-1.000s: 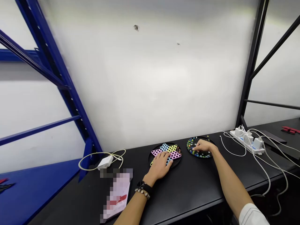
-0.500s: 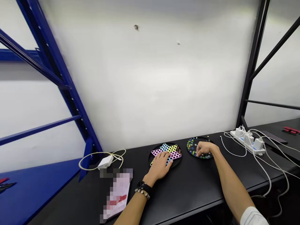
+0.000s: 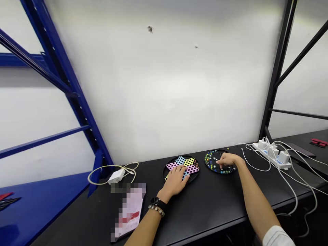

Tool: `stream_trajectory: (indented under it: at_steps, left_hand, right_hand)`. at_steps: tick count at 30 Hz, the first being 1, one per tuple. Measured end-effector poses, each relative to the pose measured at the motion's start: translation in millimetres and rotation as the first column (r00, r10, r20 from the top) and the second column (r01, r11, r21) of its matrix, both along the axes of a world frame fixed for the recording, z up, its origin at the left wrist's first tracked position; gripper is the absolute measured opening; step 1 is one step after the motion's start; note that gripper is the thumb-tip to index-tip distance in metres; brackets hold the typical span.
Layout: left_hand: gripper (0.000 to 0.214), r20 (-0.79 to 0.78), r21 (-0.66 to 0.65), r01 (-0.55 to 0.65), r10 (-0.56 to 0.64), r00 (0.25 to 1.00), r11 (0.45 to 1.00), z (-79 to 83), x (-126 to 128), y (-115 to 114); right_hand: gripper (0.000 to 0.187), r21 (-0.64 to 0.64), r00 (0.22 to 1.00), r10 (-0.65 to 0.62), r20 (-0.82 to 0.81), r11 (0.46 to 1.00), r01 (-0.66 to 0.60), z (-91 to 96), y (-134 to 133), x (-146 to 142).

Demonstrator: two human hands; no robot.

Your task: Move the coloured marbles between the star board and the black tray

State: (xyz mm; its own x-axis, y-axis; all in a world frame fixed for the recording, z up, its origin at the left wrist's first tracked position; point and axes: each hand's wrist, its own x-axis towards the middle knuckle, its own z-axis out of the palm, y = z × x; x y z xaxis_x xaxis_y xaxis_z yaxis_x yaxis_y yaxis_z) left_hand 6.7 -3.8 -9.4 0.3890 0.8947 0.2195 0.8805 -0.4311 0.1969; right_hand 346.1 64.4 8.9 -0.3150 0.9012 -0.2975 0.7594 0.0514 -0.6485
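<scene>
Right grip (image 3: 227, 159) is half-curled over the marbles (image 3: 212, 166).

Left hand (image 3: 174, 180): at the wrist (image 3: 164, 196), a black watch (image 3: 159, 204) with dark rectangular face and black strap; alongside it, elbow side, a bracelet (image 3: 156, 209) of round beads, light and dark. Right arm (image 3: 256, 198): short white sleeve (image 3: 277, 236), thin dark lines running across the fabric

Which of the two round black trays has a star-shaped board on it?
The left tray, where the left hand rests on the star-shaped board. The right tray, under the right hand, shows scattered marbles and no such board.
</scene>
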Motion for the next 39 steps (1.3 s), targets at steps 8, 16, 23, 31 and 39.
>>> stream_trajectory:
  at_steps: [8, 16, 23, 31, 39]
  left_hand:
    - [0.039, -0.003, 0.003, 0.006, -0.006, 1.0, 1.0, -0.1, 0.0, -0.2]
    - [0.04, 0.004, 0.018, 0.009, -0.009, 1.0, 1.0, -4.1, -1.2, 1.6]
    - [0.041, 0.002, 0.035, 0.015, -0.015, 1.0, 0.999, -9.2, -2.5, 5.3]
    - [0.04, -0.001, 0.048, 0.006, -0.006, 1.0, 0.999, -10.7, -3.2, 6.3]
    - [0.04, 0.021, 0.082, 0.024, -0.026, 0.999, 0.996, -16.2, -4.8, 9.5]
  right_hand:
    - [0.032, -0.067, 0.995, 0.05, 0.085, 0.997, -0.045, -3.6, 0.8, -2.0]
    - [0.023, -0.065, 0.991, 0.104, 0.079, 0.993, -0.099, -0.6, -2.4, -5.5]
    - [0.034, 0.046, 0.826, -0.083, -0.557, 0.99, 0.131, -9.0, 8.0, -7.6]
    - [0.016, -0.403, -0.019, -0.403, -0.915, 0.908, 0.118, -12.3, 21.9, -17.1]
    - [0.023, -0.533, -0.198, -0.513, -0.835, 0.843, 0.064, -10.4, 17.9, -21.9]
